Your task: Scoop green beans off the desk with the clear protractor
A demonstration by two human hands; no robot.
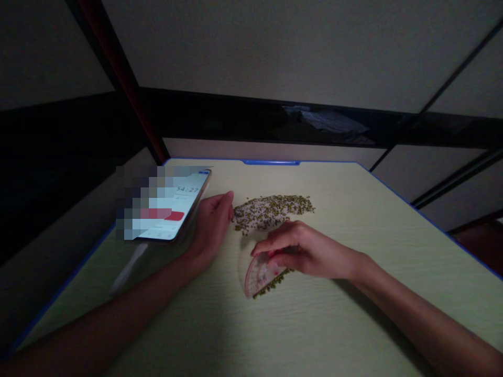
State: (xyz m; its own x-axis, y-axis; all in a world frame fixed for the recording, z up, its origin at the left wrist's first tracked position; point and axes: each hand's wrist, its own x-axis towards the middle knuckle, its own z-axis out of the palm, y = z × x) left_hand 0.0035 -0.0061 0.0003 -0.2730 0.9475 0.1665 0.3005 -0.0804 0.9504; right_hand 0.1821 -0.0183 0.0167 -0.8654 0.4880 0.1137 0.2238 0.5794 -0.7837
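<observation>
My right hand (301, 248) pinches a clear, pink-tinted protractor (259, 277) between thumb and fingers, low over the table. Along the protractor's lower edge lies a short row of small green beans (275, 284), partly seen past it. Farther back is a spread pile of small green and pale beans or grains (271, 209); their exact kind is hard to tell in the dim light. My left hand (212, 222) rests on the table at the left end of that pile, its fingers curled closed. No object shows in it, and part of its fingers is hidden.
A lit phone (184, 204), partly blurred out, is propped left of my left hand, with a pale strip (129, 267) below it. The wooden-topped table (353, 209) has a blue rim. Behind stand pale panels with a dark band holding a crumpled bag-like thing (334, 123).
</observation>
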